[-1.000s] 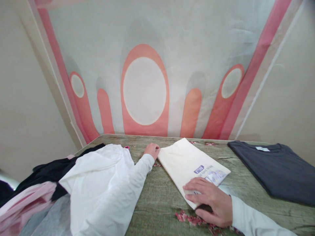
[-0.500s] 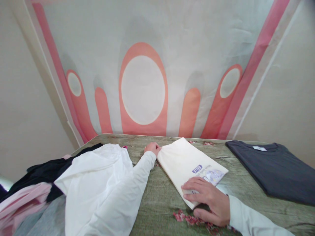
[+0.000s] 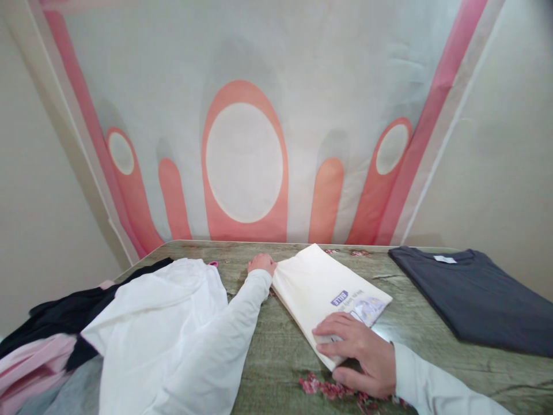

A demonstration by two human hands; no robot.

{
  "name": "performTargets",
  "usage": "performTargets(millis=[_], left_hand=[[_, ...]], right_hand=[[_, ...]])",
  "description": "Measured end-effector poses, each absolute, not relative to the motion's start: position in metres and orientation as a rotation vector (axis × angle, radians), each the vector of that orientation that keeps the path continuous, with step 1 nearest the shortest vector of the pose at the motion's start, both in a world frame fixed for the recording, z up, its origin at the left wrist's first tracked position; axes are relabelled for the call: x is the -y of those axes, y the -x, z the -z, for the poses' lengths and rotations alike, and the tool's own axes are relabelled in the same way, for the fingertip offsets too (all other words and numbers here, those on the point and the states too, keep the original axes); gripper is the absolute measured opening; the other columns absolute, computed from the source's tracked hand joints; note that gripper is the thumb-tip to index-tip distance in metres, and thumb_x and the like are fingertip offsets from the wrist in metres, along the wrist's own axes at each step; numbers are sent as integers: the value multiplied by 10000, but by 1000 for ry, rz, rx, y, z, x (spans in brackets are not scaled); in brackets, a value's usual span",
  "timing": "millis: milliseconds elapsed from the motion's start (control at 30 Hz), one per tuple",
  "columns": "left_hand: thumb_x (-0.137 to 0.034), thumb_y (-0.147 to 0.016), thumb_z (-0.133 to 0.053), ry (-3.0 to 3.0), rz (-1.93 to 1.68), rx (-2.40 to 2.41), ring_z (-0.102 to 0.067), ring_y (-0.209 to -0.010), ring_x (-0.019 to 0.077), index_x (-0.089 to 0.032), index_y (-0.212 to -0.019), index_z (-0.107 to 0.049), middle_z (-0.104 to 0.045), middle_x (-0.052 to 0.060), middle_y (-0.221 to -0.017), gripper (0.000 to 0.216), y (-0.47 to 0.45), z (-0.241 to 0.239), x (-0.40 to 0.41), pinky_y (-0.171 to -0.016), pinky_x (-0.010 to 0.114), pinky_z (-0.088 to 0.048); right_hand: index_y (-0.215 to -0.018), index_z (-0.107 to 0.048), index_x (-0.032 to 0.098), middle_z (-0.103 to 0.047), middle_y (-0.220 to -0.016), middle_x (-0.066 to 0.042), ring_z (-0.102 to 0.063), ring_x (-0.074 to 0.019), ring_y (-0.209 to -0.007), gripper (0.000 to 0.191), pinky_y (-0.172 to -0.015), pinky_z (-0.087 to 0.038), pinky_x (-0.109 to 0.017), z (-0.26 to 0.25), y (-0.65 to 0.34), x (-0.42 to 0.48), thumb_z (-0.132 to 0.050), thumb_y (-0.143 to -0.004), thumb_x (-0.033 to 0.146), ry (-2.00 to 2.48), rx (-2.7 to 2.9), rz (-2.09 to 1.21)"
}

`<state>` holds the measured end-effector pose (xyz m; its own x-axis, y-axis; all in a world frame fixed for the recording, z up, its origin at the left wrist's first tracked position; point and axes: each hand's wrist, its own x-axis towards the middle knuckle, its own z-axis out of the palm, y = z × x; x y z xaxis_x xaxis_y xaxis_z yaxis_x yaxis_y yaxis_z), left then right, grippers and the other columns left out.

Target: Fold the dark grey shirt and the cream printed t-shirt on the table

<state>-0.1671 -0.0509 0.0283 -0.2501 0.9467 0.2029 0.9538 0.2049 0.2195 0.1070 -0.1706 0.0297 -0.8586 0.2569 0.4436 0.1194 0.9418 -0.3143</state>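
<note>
A folded cream shirt [image 3: 311,276] with a purple "BELLE" print lies on the table in front of me. My left hand [image 3: 261,263] is closed on its far left corner, and the cloth draws into creases there. Over the near end of the shirt rests my right hand [image 3: 360,351], fingers spread on the cloth and covering part of the print. Its thumb lies just off the shirt's near corner, close to the tabletop.
On the left is a loose heap: a white garment [image 3: 168,323], a black one [image 3: 82,311], a pink one [image 3: 34,363] and a grey one [image 3: 82,392]. A folded dark grey T-shirt [image 3: 479,305] lies at right. The wood-look table [image 3: 276,357] meets a patterned backdrop [image 3: 302,115] behind.
The whole view has shifted slightly, so things sit a little further left. Both hands keep their places on the cream shirt, which looks unchanged.
</note>
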Motion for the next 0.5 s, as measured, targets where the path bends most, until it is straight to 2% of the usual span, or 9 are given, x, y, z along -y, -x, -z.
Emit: performTargets(millis=[100,233,367,500], left_hand=[[-288,-779,-498,1967,446,2289,-484,-1008,235,-190,-931,-567,-558,103,-1028,194,148,-29,54,-865,397,-325],[-289,-846,-368,2546,279,1814,-406,-1123,188,-201,-1181,-418,-459,65,-1227,350,98,-22,69,-938,349,-288],[-444,-879,-191,2940,134,1319,-190,-1262,196,-218,-1314,-223,-211,23,-1400,491,59,-10,80,-998,410,-189],[-566,-841,-105,2863,99,1439,-115,-1283,209,-189,-1343,-156,-126,40,-1421,630,58,-3,68,-1013,432,-138]], right_hand=[[-1027,-569,185,-545,-1059,-112,-479,-218,-966,342,-844,-348,-424,-34,-107,173,-497,-745,365,297,2603,-405],[-1019,-574,185,-545,-1052,-112,-480,-217,-956,334,-844,-347,-420,-38,-106,175,-485,-756,371,320,2613,-425],[-1011,-581,174,-548,-1033,-122,-483,-225,-931,350,-817,-361,-419,-35,-105,172,-477,-751,384,288,2618,-419],[-1016,-585,183,-551,-1034,-115,-489,-227,-931,364,-826,-357,-426,-32,-105,169,-493,-739,400,292,2614,-430]])
